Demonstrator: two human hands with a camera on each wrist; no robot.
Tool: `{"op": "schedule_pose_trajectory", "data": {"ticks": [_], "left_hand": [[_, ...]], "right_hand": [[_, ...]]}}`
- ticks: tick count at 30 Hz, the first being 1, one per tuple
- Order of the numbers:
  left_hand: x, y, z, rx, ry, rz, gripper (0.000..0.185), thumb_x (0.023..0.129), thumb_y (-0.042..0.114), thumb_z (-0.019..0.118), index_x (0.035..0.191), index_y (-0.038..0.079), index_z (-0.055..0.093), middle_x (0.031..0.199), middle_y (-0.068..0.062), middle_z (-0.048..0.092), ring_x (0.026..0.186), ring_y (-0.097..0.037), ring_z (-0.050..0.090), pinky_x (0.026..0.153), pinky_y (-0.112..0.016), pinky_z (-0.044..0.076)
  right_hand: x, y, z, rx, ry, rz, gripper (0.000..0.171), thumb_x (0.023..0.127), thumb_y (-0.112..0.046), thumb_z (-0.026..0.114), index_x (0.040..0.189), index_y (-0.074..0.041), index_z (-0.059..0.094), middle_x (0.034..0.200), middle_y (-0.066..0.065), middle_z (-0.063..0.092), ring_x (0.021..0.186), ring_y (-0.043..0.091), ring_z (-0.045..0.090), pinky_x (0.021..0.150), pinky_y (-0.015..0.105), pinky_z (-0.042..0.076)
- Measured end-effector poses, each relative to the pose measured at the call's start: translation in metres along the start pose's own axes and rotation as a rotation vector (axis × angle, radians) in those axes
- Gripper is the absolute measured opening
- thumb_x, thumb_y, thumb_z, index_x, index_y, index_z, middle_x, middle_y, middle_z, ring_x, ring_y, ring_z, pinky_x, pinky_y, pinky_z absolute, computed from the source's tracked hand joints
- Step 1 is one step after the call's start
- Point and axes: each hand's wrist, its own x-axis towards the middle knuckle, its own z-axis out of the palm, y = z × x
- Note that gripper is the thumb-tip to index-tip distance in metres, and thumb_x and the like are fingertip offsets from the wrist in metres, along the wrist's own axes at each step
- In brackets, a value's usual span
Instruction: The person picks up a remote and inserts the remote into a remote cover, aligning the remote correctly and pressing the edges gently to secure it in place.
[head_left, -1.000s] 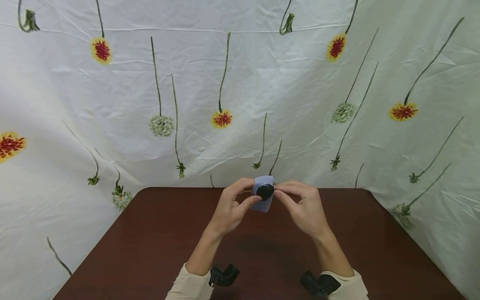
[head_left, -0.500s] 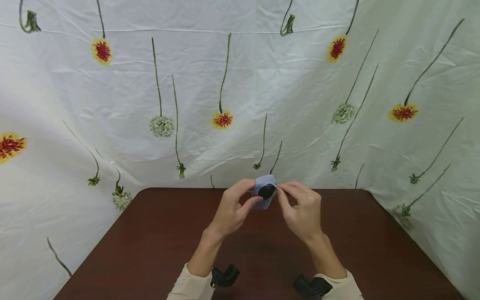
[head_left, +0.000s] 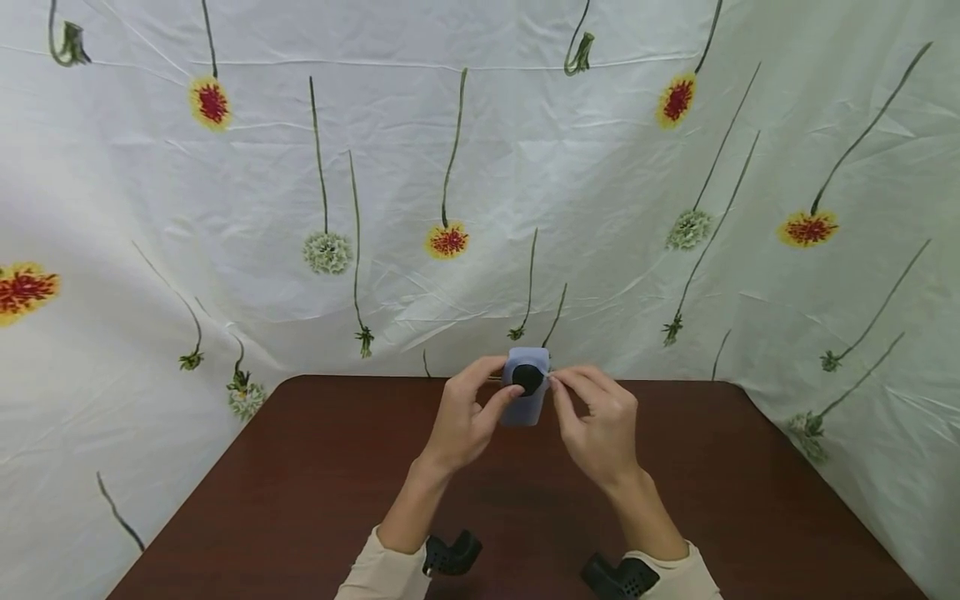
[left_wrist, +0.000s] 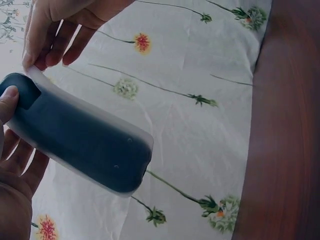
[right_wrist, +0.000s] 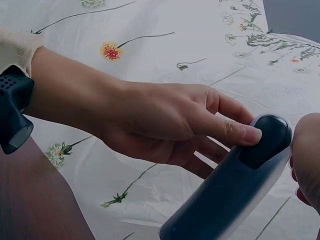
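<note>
Over the table's far edge, both hands hold a long dark handset shaped like a remote control [left_wrist: 90, 135] in a translucent, pale cover [head_left: 525, 410]. An opening at its upper end shows a rounded black part [head_left: 527, 380]. My left hand [head_left: 463, 421] grips the handset from the left, its thumb pressed on the black part and its fingers behind. On the other side my right hand [head_left: 600, 427] pinches the cover's edge beside the opening. In the left wrist view two small dots mark the handset's lower end. Its far face is hidden.
The dark reddish-brown table [head_left: 337, 483] lies below the hands. Behind and around it hangs a white flower-print cloth [head_left: 390, 200]. Black wrist-worn devices [head_left: 452, 553] sit at both cuffs.
The handset tilts, then comes back nearly upright. My right hand has shifted slightly left with its wrist drawn inward, and its fingers stay at the cover's edge. My left hand keeps its grip.
</note>
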Motion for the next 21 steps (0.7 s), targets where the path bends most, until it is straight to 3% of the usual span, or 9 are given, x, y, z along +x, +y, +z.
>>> {"op": "schedule_pose_trajectory", "data": {"ticks": [3,11,15,21], "left_hand": [[0.000,0.002,0.000,-0.028,0.006,-0.044,0.036,0.092,-0.007,0.074,0.126,0.002,0.067,0.115,-0.010,0.070,0.104,-0.025,0.069,0.088,-0.039,0.057],[0.000,0.009,-0.002,-0.137,-0.021,-0.185,0.032,0.096,-0.005,0.070,0.128,0.000,0.067,0.115,-0.012,0.070,0.102,-0.026,0.069,0.079,-0.040,0.060],[0.001,0.011,-0.003,-0.163,-0.025,-0.222,0.031,0.096,-0.005,0.069,0.127,-0.001,0.066,0.113,-0.015,0.070,0.099,-0.028,0.070,0.080,-0.039,0.060],[0.002,0.011,-0.005,-0.204,-0.046,-0.246,0.031,0.097,-0.004,0.069,0.129,-0.001,0.066,0.115,-0.014,0.070,0.103,-0.027,0.068,0.084,-0.039,0.060]], "right_hand": [[0.000,0.001,0.000,0.006,-0.006,-0.010,0.013,0.083,0.012,0.075,0.090,0.002,0.077,0.086,0.008,0.072,0.073,0.025,0.071,0.063,0.036,0.057],[-0.001,0.003,0.001,0.029,-0.020,0.024,0.001,0.092,-0.001,0.076,0.093,-0.001,0.077,0.087,0.007,0.073,0.076,0.024,0.071,0.067,0.036,0.058],[-0.001,0.003,0.001,0.059,-0.041,0.077,0.011,0.089,0.000,0.080,0.099,-0.003,0.076,0.093,0.007,0.072,0.080,0.023,0.070,0.072,0.033,0.058],[0.000,0.004,0.000,0.126,-0.077,0.149,0.026,0.087,0.004,0.080,0.111,-0.002,0.072,0.104,0.008,0.071,0.092,0.024,0.069,0.080,0.041,0.059]]}}
